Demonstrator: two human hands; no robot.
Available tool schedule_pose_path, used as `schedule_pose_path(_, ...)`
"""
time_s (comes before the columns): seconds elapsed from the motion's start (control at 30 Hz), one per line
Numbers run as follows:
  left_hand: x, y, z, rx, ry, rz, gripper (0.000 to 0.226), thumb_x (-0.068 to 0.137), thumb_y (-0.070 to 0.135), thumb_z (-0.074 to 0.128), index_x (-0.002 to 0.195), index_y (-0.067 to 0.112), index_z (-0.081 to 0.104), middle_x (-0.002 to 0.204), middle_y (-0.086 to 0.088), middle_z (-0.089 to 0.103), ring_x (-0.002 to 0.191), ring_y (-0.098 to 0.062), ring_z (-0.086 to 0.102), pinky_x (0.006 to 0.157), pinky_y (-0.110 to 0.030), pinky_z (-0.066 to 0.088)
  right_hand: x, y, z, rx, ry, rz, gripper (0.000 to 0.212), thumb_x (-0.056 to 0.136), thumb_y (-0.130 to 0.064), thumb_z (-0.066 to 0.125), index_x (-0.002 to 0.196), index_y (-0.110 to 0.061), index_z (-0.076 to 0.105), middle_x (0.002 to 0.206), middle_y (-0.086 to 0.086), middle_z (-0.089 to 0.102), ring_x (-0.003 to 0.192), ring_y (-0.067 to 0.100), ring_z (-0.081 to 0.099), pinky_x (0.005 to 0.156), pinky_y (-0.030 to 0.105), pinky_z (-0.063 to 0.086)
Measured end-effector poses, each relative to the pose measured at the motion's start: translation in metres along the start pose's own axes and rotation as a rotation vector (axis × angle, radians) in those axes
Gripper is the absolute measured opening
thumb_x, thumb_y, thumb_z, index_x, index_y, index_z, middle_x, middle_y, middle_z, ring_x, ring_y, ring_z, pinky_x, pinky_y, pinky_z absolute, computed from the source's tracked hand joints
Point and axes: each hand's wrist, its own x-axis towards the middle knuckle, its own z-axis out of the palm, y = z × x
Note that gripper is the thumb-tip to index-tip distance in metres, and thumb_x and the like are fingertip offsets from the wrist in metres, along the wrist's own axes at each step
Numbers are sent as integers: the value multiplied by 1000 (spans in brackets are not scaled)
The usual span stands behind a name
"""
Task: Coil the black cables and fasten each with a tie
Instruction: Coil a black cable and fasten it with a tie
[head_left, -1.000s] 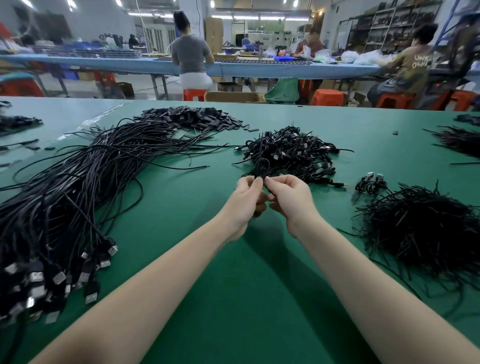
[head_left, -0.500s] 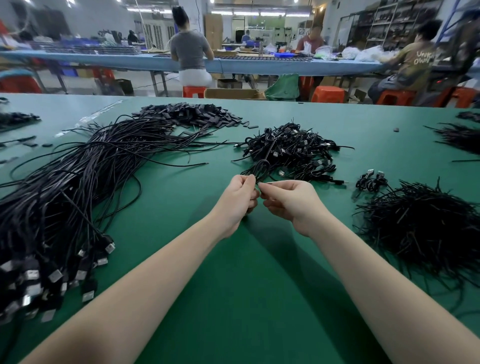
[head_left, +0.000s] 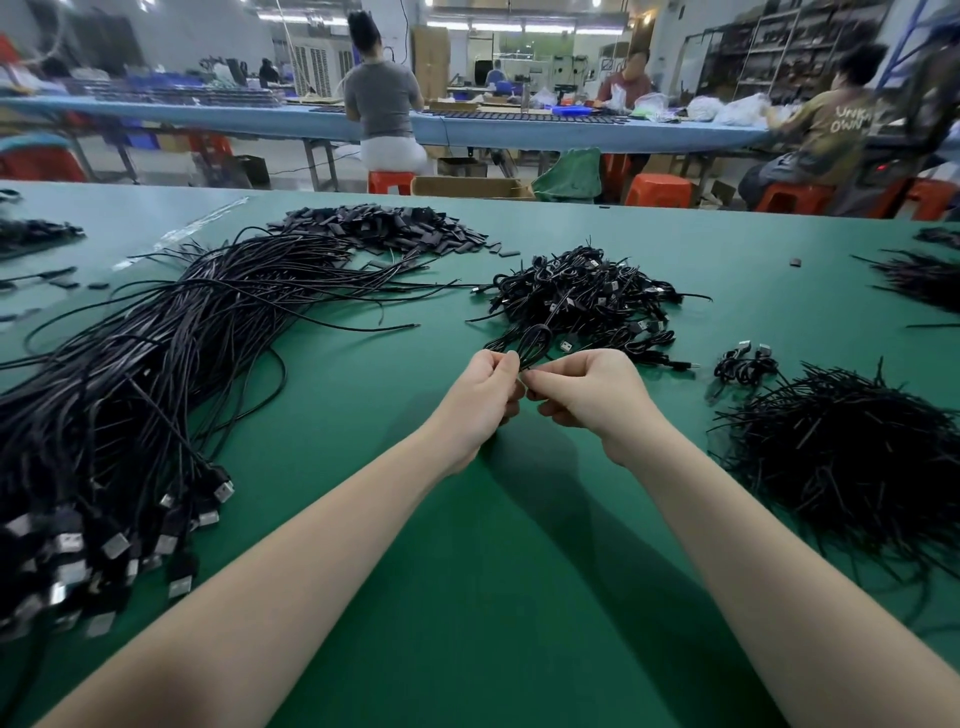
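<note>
Between both sets of fingertips, a coiled black cable (head_left: 535, 344) is sticking up as a narrow loop, just past the knuckles. Left hand (head_left: 480, 402) is pinching the loop's base, fingers curled tight together on it. Right hand (head_left: 592, 392) is meeting it thumb-to-thumb, fingers curled and pinching at the same spot; whether a tie is being held there is too small to tell. Both hands are hovering above the green table (head_left: 467, 597), not resting on it.

Just beyond the fingertips, the pile of coiled cables (head_left: 582, 296) is lying, the held loop overlapping its near edge in view. Off to the left of the left fingers, well apart, the big bundle of uncoiled cables (head_left: 156, 374) is sprawling, its metal plug ends (head_left: 114, 545) lying nearest the person. Right of the right fingers, the heap of black ties (head_left: 852, 457) is sitting well apart, with one single coiled cable (head_left: 745, 366) lying between that heap and the coiled pile. Farther out past the left fingers, a heap of small flat black pieces (head_left: 384, 228) is lying.

Beyond the table, people on orange stools (head_left: 657, 189) are sitting at a blue bench (head_left: 467, 130).
</note>
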Motion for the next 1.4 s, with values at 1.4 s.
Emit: schedule_pose_path(1.4, -16, 90, -59, 107, -299, -107, 6, 86, 20, 68, 90, 16, 67, 77, 4, 69, 70, -11, 66, 60, -21, 53, -21, -40, -3, -407, 286, -805, 2, 85, -4, 66, 85, -5, 68, 79, -1, 61, 68, -2, 52, 66, 5, 39)
